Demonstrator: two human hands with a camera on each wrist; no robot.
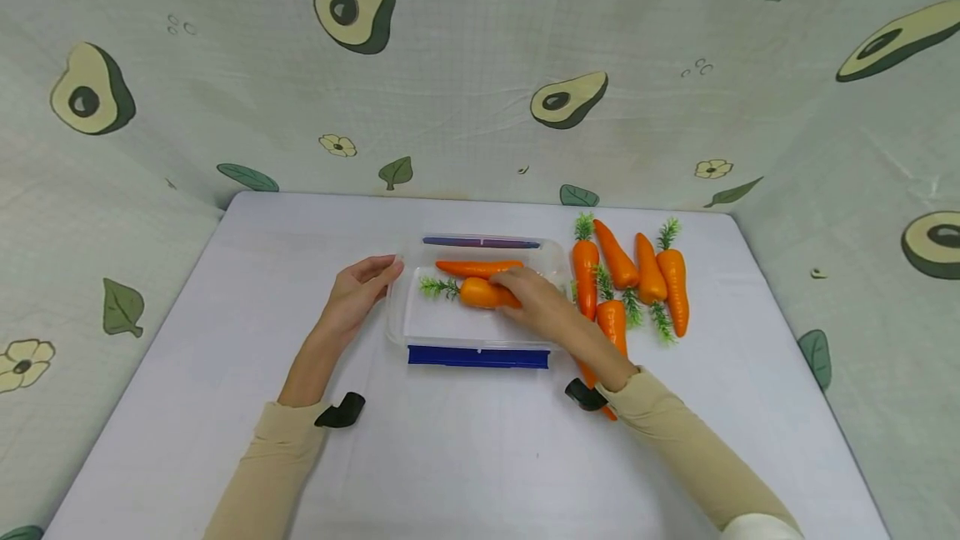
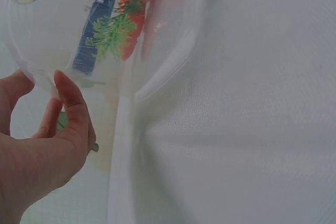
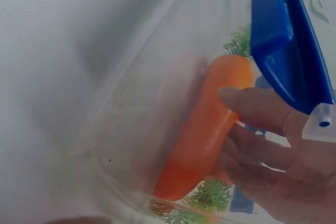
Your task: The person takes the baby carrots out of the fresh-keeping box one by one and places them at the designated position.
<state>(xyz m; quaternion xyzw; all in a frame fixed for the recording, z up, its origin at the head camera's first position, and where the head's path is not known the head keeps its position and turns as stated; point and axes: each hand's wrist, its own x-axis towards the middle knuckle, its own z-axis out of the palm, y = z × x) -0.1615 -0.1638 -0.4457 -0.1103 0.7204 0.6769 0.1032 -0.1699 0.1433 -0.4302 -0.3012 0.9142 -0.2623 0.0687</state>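
A clear plastic container (image 1: 442, 325) with blue side latches stands in the middle of the table. My left hand (image 1: 352, 300) pinches its left rim between thumb and fingers; the left wrist view shows that hand (image 2: 58, 135) at the clear edge. Inside the container, my right hand (image 1: 542, 307) grips an orange carrot (image 1: 480, 293) whose green top points left. In the right wrist view the thumb lies on this carrot (image 3: 202, 124), seen through the clear wall. Behind it, another carrot (image 1: 468, 267) lies lengthwise in the container, partly covered by the right hand.
Several more carrots (image 1: 677, 290) with green tops lie to the right of the container, some partly under the right forearm. A blue latch (image 1: 477, 357) sticks out along the container's near side. A patterned cloth (image 1: 465, 132) hangs behind the white table (image 1: 450, 457).
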